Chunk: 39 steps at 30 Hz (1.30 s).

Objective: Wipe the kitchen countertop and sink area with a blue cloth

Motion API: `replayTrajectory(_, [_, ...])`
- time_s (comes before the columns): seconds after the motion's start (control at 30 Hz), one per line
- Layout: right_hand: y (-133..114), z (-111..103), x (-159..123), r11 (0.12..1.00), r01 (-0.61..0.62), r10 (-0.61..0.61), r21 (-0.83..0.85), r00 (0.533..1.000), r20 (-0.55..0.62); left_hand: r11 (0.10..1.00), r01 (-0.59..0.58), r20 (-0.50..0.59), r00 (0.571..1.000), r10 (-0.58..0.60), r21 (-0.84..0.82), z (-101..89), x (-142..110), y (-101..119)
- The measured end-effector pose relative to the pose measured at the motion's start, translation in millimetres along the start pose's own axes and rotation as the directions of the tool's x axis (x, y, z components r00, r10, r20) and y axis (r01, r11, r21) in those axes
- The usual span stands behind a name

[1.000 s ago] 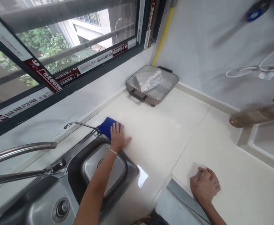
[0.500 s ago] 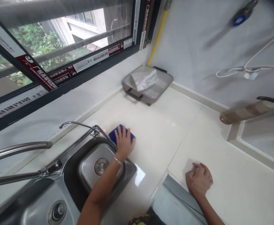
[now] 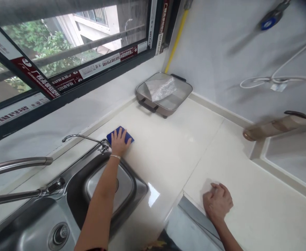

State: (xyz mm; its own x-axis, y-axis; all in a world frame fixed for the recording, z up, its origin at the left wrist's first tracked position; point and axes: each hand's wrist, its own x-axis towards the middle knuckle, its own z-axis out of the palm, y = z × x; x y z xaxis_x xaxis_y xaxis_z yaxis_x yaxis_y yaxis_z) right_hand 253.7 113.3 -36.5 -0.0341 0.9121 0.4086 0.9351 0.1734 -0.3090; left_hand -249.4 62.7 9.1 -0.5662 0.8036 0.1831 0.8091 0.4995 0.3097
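Note:
My left hand [image 3: 119, 142] presses a folded blue cloth [image 3: 129, 138] onto the white countertop [image 3: 168, 146], just past the far corner of the steel sink [image 3: 139, 184]. Its fingers are spread over the cloth, which sticks out on both sides. The forearm crosses above the right basin and hides part of its drain. My right hand [image 3: 218, 201] rests on the counter near the front edge, fingers curled in, with nothing seen in it.
A slim curved tap [image 3: 82, 136] and a larger faucet [image 3: 19, 164] rise behind the sink. An electric pan [image 3: 165, 94] with a glass lid and a plastic wrapper stands in the back corner. A brown cylinder [image 3: 275, 127] juts out at the right, below a looped white cable [image 3: 257, 81].
My left hand has slid the blue cloth away from me and to the left, toward the window wall. The right hand keeps its place on the counter. The view has shifted slightly.

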Motion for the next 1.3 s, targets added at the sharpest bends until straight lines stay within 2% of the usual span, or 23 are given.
replayTrajectory(0.1, [-1, -1, 0, 1.0, -0.001, 0.0, 0.02, 1.0, 0.006, 0.996, 0.084, -0.05, 0.995, -0.084, 0.009, -0.8, 12, -8])
replayTrajectory(0.2, [-2, -1, 0, 0.999, -0.004, 0.004, 0.036, 1.0, -0.002, 0.985, 0.174, -0.084, 0.982, -0.172, 0.012, 0.9, 8, -1])
replayTrajectory(0.37, [0, 1, -2, 0.999, -0.004, 0.005, 0.042, 1.0, -0.019, 0.949, 0.316, -0.168, 0.935, -0.312, -0.005, 6.5, -24, 23])
replayTrajectory(0.47, [1, 3, -2, 0.999, -0.004, 0.004, 0.045, 1.0, -0.02, 0.934, 0.356, -0.197, 0.913, -0.356, -0.036, 11.8, -47, 38])
replayTrajectory(0.57, [0, 2, -3, 0.998, 0.001, 0.001, 0.069, 1.0, -0.02, 0.935, 0.348, -0.204, 0.912, -0.355, -0.069, 16.1, -63, 47])
replayTrajectory(0.7, [-1, 1, -5, 0.996, 0.002, 0.0, 0.088, 1.0, -0.017, 0.934, 0.344, -0.213, 0.91, -0.356, -0.09, 15.8, -67, 47])
replayTrajectory(1.0, [7, 1, -1, 0.987, 0.106, -0.103, 0.119, 0.994, -0.03, 0.97, 0.22, -0.15, 0.961, -0.233, -0.103, 3.6, -56, 7])
replayTrajectory(1.17, [3, -1, 0, 0.993, 0.072, -0.072, 0.097, 0.997, -0.004, 0.967, 0.229, -0.153, 0.958, -0.244, -0.107, 4.3, -55, 4])
replayTrajectory(1.3, [0, 1, 0, 0.997, 0.015, -0.015, 0.072, 1.0, 0.01, 0.98, 0.187, -0.081, 0.978, -0.193, -0.074, 5.5, -64, 11])
